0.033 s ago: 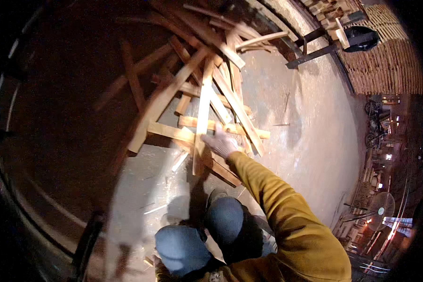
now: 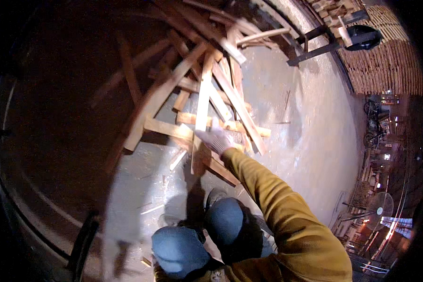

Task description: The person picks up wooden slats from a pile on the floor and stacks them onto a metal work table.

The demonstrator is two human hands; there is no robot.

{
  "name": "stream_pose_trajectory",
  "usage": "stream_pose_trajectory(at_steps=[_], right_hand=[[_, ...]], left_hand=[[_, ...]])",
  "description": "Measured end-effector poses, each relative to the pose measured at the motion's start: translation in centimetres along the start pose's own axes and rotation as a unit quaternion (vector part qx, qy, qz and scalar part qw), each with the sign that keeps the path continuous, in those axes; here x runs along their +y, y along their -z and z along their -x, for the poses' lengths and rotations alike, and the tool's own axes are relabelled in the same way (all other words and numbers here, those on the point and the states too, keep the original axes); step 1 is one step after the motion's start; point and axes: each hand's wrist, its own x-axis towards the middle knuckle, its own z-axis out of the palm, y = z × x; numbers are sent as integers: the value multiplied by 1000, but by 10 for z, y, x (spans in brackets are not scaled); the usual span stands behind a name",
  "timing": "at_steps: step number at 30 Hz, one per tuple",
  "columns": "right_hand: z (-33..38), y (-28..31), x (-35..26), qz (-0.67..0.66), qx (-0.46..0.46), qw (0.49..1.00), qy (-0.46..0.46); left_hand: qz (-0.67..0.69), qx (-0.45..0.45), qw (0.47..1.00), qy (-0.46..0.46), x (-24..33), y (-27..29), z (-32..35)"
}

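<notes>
Concrete floor (image 2: 305, 141) w/ plank pile (image 2: 183, 94); your gloved right hand (image 2: 215, 139) grip grasping light plank (image 2: 203, 98); left hand out of view.

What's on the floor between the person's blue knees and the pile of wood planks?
In the head view, mostly bare concrete floor with small wood splinters between the knees and the plank pile.

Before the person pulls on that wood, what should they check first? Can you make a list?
1. Right hand on the long pale plank: ok, gloved hand rests on it.
2. Plank free to lift: not ok, it lies crossed with others in the pile of planks.
3. Left hand ready: cannot tell, not in view.
4. Footing: ok, knees bent over bare concrete floor.
5. Loose splinters underfoot: not ok, scraps lie near the feet.
</notes>
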Motion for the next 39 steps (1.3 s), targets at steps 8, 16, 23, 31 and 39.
stream_pose_trajectory(at_steps=[8, 16, 23, 31, 39], right_hand=[[-25, -25, 10, -187, 169, 962, 109], [-8, 3, 84, 182, 102, 976, 57], [36, -31, 101, 84, 49, 995, 30], [86, -100, 143, 237, 110, 961, 87], [79, -93, 168, 116, 113, 980, 119]], left_hand=[[147, -11, 989, 1, 9, 4, -5], [785, -379, 487, -57, 72, 115, 60], [862, -173, 460, -122, 252, 206, 226], [302, 326, 803, -398, 350, 260, 124], [-18, 360, 890, -278, 454, 325, -23]])
